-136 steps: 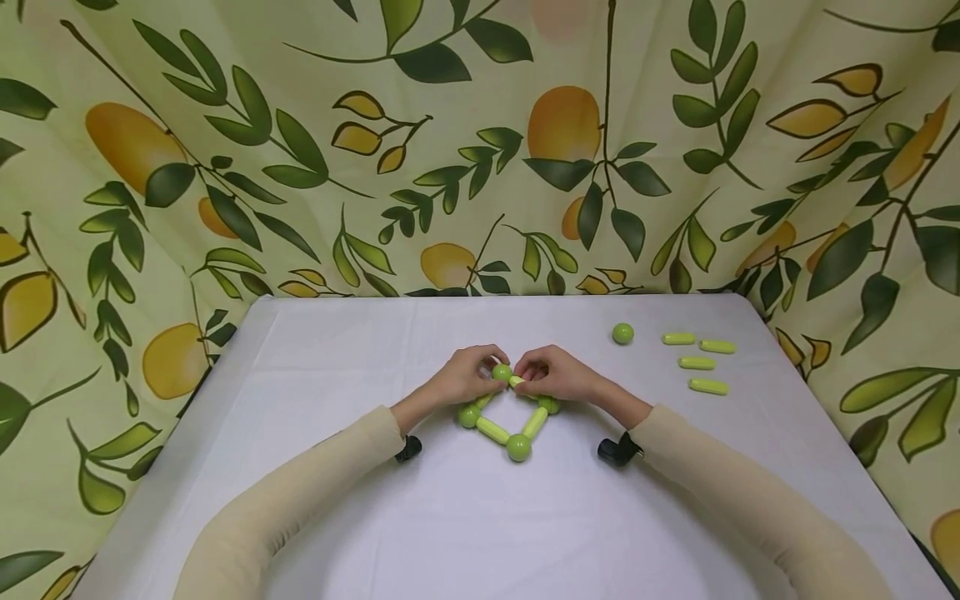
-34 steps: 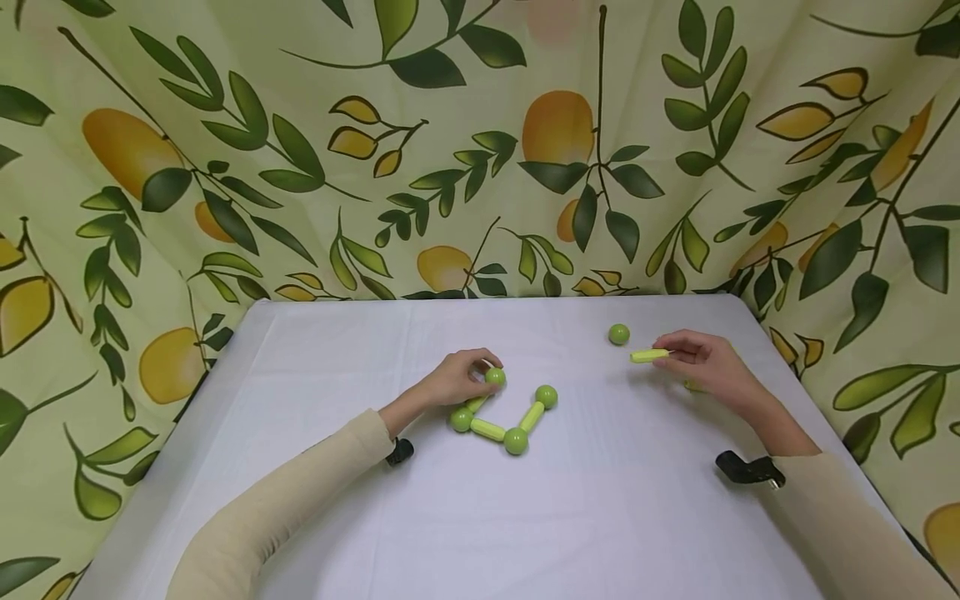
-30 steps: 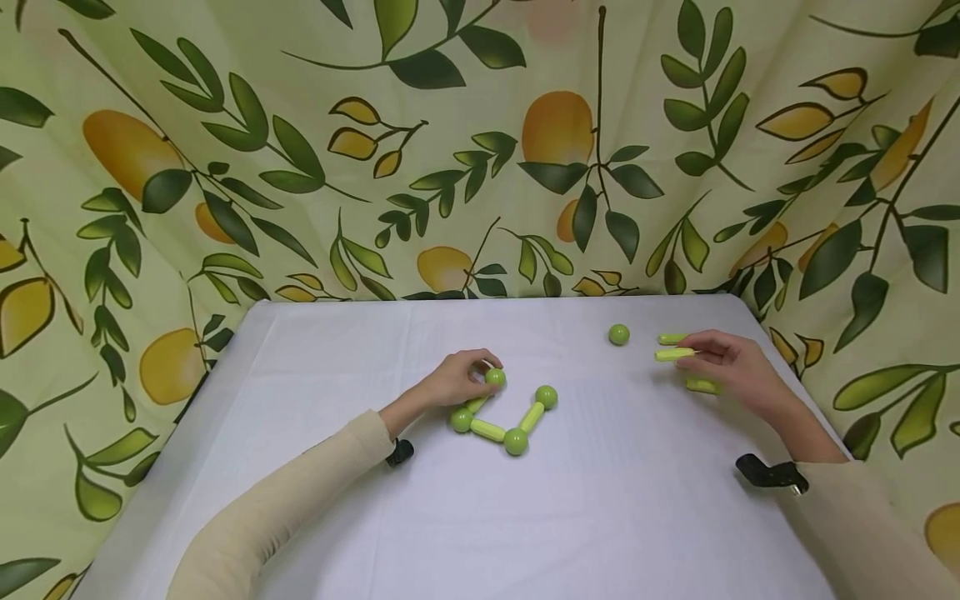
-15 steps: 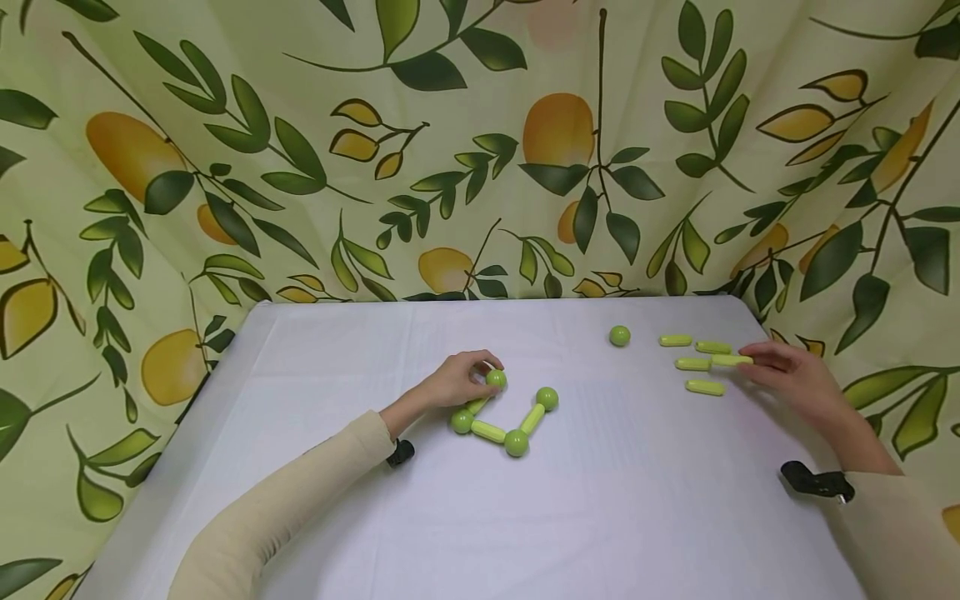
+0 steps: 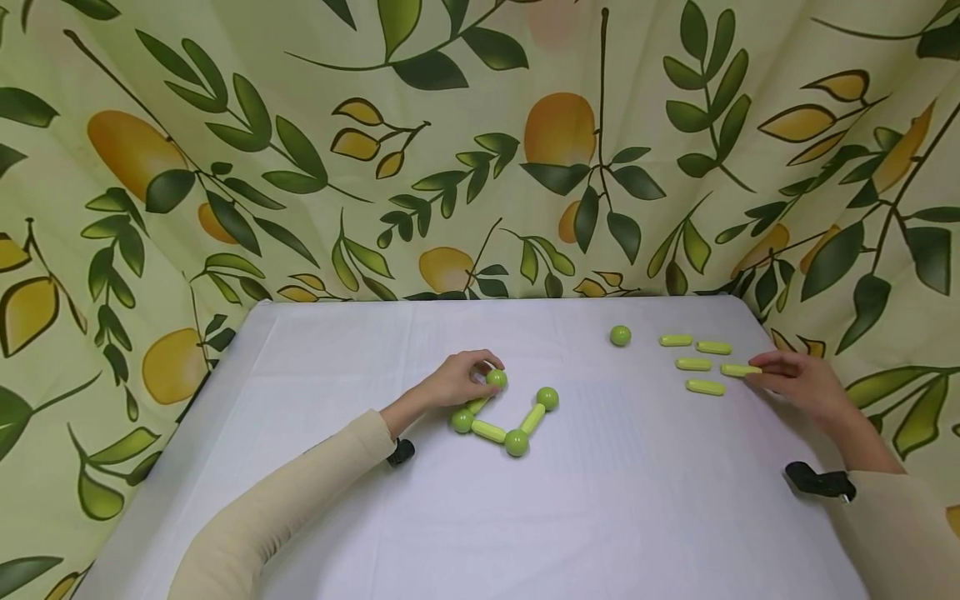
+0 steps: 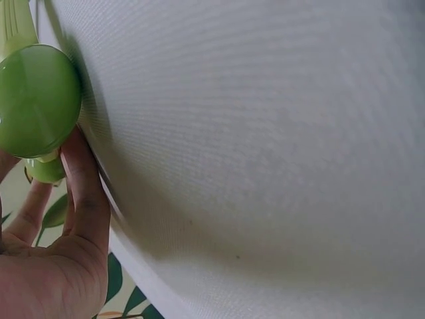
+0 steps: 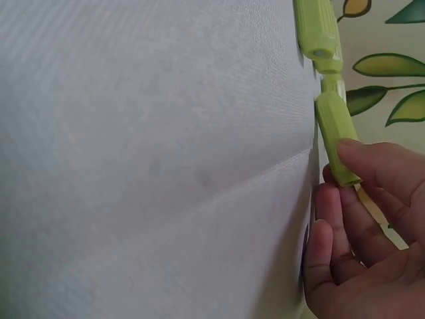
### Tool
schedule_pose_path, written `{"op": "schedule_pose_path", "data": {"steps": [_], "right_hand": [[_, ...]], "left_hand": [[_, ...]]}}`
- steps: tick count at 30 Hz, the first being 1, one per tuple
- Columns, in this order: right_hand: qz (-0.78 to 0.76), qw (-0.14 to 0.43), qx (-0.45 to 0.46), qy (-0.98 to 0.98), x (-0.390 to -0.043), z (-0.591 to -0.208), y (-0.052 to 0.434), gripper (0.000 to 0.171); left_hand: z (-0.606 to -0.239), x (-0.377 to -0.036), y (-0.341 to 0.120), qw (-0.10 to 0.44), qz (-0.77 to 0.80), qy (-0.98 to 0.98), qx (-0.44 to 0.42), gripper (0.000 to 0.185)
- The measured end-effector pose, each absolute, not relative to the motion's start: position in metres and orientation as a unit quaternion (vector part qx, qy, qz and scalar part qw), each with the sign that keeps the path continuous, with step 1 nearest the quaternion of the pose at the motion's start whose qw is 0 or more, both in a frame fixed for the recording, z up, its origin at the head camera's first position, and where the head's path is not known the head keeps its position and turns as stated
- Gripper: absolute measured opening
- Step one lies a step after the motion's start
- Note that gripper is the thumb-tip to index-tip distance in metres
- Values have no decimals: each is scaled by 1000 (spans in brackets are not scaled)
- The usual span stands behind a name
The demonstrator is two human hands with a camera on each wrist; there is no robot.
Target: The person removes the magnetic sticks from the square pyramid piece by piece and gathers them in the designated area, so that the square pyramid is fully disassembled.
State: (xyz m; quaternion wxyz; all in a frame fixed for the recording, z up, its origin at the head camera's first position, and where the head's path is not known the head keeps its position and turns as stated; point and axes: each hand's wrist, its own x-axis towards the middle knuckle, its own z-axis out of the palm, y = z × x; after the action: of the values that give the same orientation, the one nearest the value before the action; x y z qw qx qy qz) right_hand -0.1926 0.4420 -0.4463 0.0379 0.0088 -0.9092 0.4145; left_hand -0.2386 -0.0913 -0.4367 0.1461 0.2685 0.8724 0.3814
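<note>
In the head view, my left hand [image 5: 450, 381] holds a green ball [image 5: 497, 379] between thumb and fingers. That ball is one end of a four-sided shape with one side open, made of green balls and yellow-green rods. The ball at the other end [image 5: 547, 398] stands free, right of the gap. At the table's right side, my right hand [image 5: 812, 388] pinches the near end of a loose rod [image 5: 738, 371]. The right wrist view shows the thumb on this rod [image 7: 337, 126]. The left wrist view shows a large green ball [image 6: 40, 100] in front of the fingers.
Several other loose rods [image 5: 693, 364] lie left of the right hand. A single green ball [image 5: 620, 335] sits farther left, near the back of the table [image 5: 337, 500]. A leaf-and-fruit patterned curtain [image 5: 465, 192] surrounds the table's back and sides.
Earlier both hands were at the shape, the right one with a rod at its top. The right hand has since carried a rod rightward and lowered it beside the loose ones. The left stayed put.
</note>
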Motion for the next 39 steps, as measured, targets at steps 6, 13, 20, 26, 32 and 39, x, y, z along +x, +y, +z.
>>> {"op": "schedule_pose_path", "data": {"steps": [6,13,20,26,32,39], "right_hand": [[389,42,15,-920,-192,-449,443,37],[379,51,21,-924,-192,-451,444,35],[374,41,5,-927,-192,-443,442,40],[365,57,4,-929,-197,-431,430,44],[387,75,37,-918,-202,-419,403,41],[410,72,78,-906,-210,-410,367,34]], "left_hand": [[-438,-239,-91,145,379,874,266,30],[-439,-239,-91,143,379,874,267,30],[-440,-239,-91,142,380,874,267,30],[-439,-239,-92,137,376,874,275,31],[-438,-238,-93,143,374,876,269,34],[-434,-235,-96,170,365,876,264,54]]}}
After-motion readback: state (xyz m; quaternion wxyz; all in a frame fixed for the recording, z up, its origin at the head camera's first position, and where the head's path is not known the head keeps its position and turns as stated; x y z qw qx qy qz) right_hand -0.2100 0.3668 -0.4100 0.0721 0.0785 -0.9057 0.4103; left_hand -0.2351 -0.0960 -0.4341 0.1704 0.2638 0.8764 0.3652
